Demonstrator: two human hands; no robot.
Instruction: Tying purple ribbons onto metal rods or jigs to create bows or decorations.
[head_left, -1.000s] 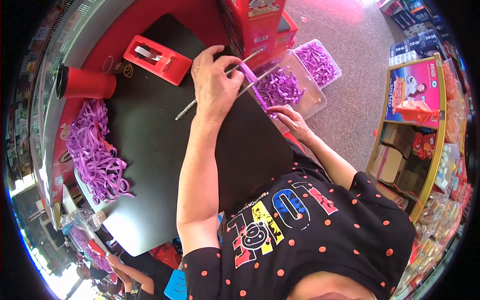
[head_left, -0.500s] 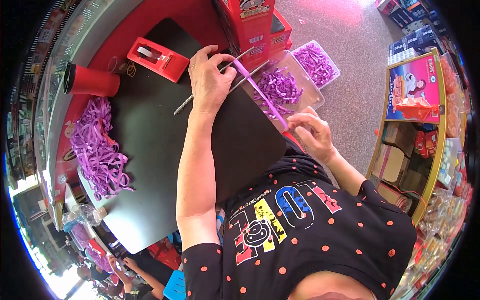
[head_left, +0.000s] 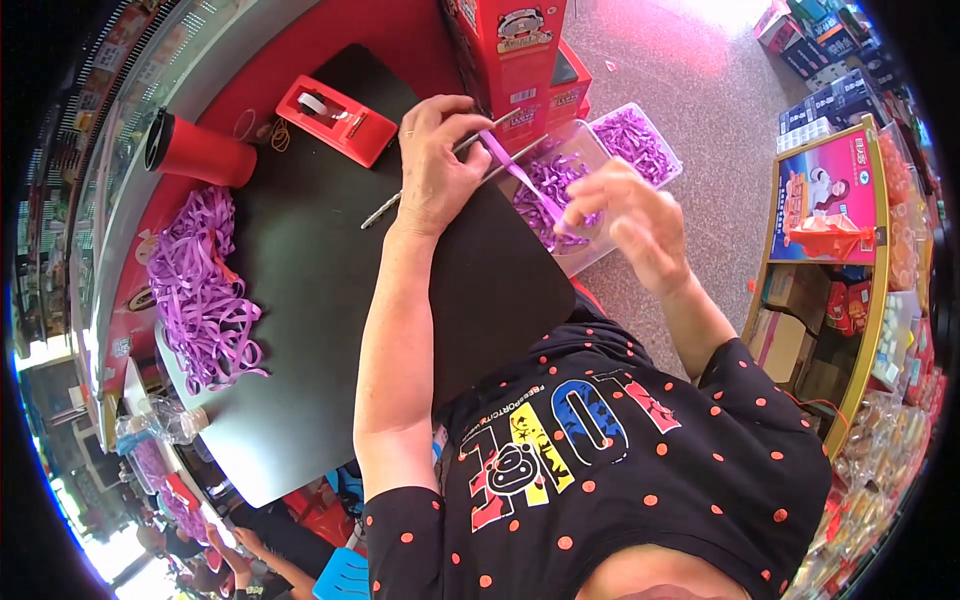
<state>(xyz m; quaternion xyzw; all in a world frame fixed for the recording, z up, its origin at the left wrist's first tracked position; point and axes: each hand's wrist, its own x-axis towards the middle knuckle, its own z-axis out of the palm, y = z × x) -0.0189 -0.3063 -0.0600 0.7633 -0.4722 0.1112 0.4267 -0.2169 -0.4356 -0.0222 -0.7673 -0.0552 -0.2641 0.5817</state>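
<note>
My left hand, above the far right of the black table, pinches one end of a purple ribbon between thumb and fingers. Thin metal rods pass beneath this hand and stick out on both sides; whether the fingers grip them too is hidden. The ribbon runs, narrowed in the middle, to my right hand, whose fingertips are closed on its other end, slightly blurred. Below the ribbon, past the table edge, a clear plastic box holds short purple ribbon pieces.
Long purple ribbons lie heaped at the table's left. A red tape dispenser and a red tumbler stand at the far left. A second box of purple pieces and red cartons are beyond. Another person's arms show lower left.
My right hand has moved up and away from my body, still at the ribbon's end. The ribbon span between my hands is shorter and looks twisted or folded narrower. My left hand stays beside the rods.
</note>
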